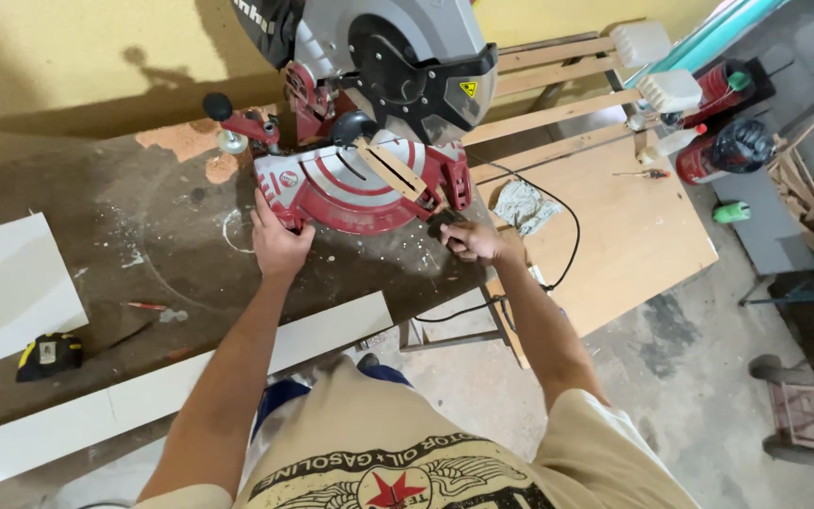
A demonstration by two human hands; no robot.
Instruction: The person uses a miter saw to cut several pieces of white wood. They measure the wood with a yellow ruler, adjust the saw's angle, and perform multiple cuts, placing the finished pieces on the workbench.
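A red and grey miter saw (369, 141) stands on a dark, dusty workbench (143, 236) against a yellow wall. My left hand (280, 240) grips the front left edge of the saw's red round base. My right hand (471, 242) is closed around the black knob at the front right of the base, beside the black power cord (567, 236). The saw head with its clear blade guard is raised above the table.
A long white board (181, 382) lies along the bench's near edge. A yellow-black tape measure (49, 356), a red pencil (146, 306) and a white sheet (11, 283) lie left. A plywood table (633, 226) with a rag, screwdriver and wooden slats stands right.
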